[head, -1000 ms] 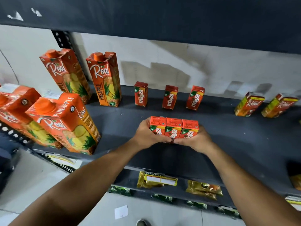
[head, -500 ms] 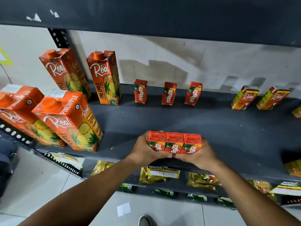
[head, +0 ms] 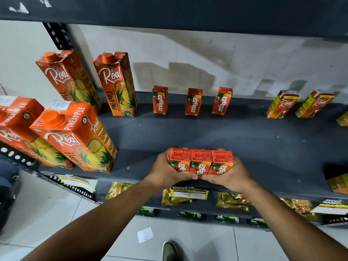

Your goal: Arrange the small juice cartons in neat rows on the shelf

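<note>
Three small red Maaza cartons (head: 201,161) are pressed side by side into one block at the front edge of the dark grey shelf (head: 254,140). My left hand (head: 165,171) clasps the block's left end and my right hand (head: 228,177) its right end, thumbs meeting underneath. At the back of the shelf stand three more small Maaza cartons, spaced apart: one on the left (head: 159,100), one in the middle (head: 194,102), one on the right (head: 222,101).
Tall Real pineapple cartons stand at the back left (head: 115,83) and front left (head: 75,136). Two small Real cartons (head: 282,104) lean at the back right. More small cartons (head: 339,182) sit at the right edge. Packets lie on the lower shelf (head: 184,194). My shoe (head: 170,250) is on the tiled floor.
My hands have drawn the three-carton block toward me, from the shelf's middle to its front edge. The back row of cartons has stayed where it was.
</note>
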{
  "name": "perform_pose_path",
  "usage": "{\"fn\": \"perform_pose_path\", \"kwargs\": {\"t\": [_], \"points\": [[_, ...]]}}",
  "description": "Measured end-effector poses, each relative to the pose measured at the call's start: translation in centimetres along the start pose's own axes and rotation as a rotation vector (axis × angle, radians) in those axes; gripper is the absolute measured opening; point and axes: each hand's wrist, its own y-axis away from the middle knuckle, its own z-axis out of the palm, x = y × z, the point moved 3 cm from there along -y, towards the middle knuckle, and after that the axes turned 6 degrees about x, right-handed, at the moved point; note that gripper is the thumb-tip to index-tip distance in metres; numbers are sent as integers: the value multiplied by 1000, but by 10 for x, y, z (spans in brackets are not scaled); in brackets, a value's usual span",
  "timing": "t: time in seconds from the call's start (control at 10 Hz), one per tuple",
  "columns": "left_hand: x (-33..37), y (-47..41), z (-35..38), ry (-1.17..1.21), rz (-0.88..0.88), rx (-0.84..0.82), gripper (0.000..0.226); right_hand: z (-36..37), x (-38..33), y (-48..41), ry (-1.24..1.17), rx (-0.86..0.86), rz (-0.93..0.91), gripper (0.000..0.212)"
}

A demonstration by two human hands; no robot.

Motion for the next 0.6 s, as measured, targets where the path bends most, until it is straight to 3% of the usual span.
{"fn": "perform_pose_path", "kwargs": {"t": [0.3,0.4,0.5,0.6], "points": [[-4,1,0,14,4,34,73,0,1,2,46,3,-21,60],[2,4,0,21,58,18,87,1,-7,2,28,-9,-53,74],[16,13,0,66,161,33,99,-7,-12,8,-142,-26,-75,97],[44,35,-8,90,307,223,81,-40,-26,37,-428,94,-136,101]]}}
